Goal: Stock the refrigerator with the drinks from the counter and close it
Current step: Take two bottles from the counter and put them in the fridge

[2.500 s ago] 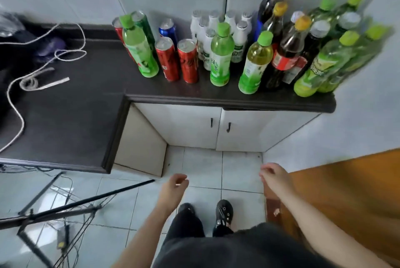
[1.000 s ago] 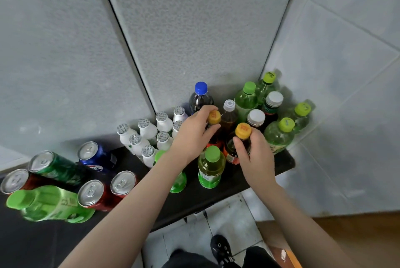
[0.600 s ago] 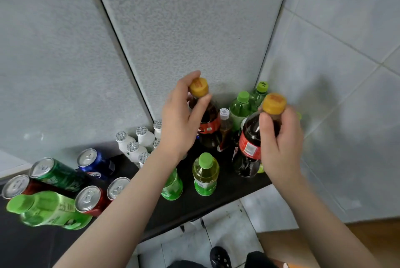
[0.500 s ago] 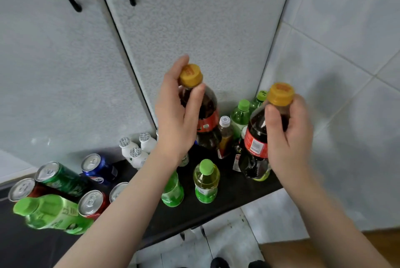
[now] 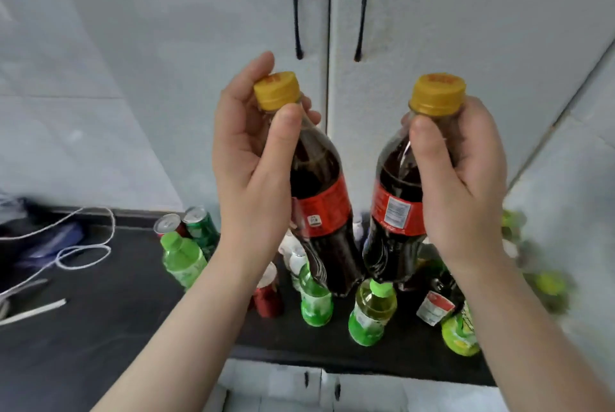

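Both cola bottles are higher than half a second ago, lifted well clear of the counter (image 5: 100,311). The left hand (image 5: 253,158) grips the left cola bottle (image 5: 319,212) by the neck, thumb just under its yellow cap. The right hand (image 5: 462,178) holds the right cola bottle (image 5: 392,208) the same way. They hang close together before the cupboard doors (image 5: 432,12). Below the hands stand green bottles (image 5: 372,315) and a red can (image 5: 268,298). Left of the left hand are more cans (image 5: 201,228) and a white cord (image 5: 83,255).

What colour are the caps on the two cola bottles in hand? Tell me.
Orange-yellow: left cap, right cap; head view.
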`<state>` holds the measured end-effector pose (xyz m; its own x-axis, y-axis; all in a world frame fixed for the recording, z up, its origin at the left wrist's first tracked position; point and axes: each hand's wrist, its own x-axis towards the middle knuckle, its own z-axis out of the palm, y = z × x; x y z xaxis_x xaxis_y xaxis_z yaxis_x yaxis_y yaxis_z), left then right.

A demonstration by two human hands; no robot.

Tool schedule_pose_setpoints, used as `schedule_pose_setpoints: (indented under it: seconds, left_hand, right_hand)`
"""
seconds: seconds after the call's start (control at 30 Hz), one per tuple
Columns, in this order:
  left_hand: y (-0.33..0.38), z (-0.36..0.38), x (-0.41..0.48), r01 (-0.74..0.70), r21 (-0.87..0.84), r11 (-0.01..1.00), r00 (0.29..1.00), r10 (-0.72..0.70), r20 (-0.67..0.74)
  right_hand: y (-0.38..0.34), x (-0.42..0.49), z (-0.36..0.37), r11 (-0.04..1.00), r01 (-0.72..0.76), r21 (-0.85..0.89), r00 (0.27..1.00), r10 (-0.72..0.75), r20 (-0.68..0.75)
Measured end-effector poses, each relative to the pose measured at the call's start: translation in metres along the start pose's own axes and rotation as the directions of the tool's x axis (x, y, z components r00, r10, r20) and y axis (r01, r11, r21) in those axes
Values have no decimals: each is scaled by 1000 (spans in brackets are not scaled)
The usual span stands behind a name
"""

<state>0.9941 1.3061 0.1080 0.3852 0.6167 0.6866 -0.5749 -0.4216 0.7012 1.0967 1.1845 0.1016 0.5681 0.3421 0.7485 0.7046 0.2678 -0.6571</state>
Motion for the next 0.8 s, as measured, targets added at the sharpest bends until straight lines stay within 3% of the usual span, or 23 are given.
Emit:
schedule_pose_setpoints:
  seconds: [0.2,0.43,0.63,0.8]
  left_hand:
    - [35,-77,-45,55,145,988,962,-13,-273]
    - [103,-161,-121,146,345,927,890,29,-454]
    - [176,-227,-232,284,415,864,709,102,-698]
    - [261,-276,-345,422,454,785,579,152,-801]
  right_hand:
    - [-16,-30,69,951,-40,307,980,-24,200]
    - [-70,-107,144,826,-285,486,875,17,484]
    - [-136,-211,197,824,-351,444,739,-46,672]
    - [-213,-316,221,820,-410,400,588,-97,803]
